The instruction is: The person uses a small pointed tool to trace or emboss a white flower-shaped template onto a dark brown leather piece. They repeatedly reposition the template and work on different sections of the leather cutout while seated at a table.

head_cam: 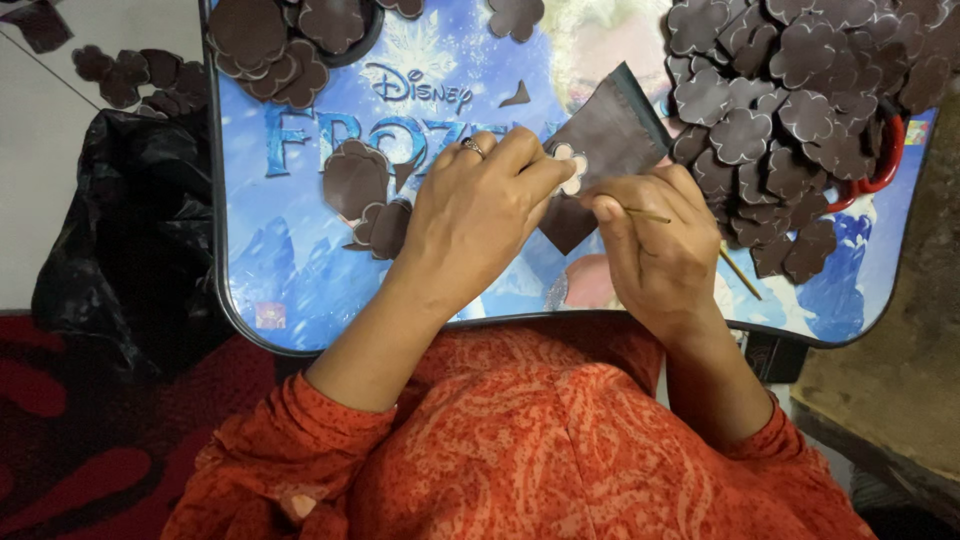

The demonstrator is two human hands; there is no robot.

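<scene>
A: Sheet point(600, 135): where was it located, and how was it restrained?

B: The dark brown sheet was laid on the blue printed table point(300, 300), between both hands. A small pale flower template point(572, 168) was pressed onto it by the fingertips of the left hand point(478, 215), with the fingers drawn together over the template.

A: What was held by the right hand point(655, 250)?

B: A thin stick point(740, 272) was pinched between thumb and fingers, its tip directed at the template edge. The tip itself was hidden behind the fingers.

A: How was the sheet judged to handle?

B: It was judged light, thin and flexible, probably foam or felt; it cannot be told which. One corner was seen lifted. Slipping under light pressure was considered likely, so hold was best taken flat from above, close to the template, not at the loose corners.

A: What else was recorded?

B: Cut flowers point(790, 90) were heaped at the right over red scissors point(885, 160). More flowers point(280, 45) were piled at upper left.
</scene>
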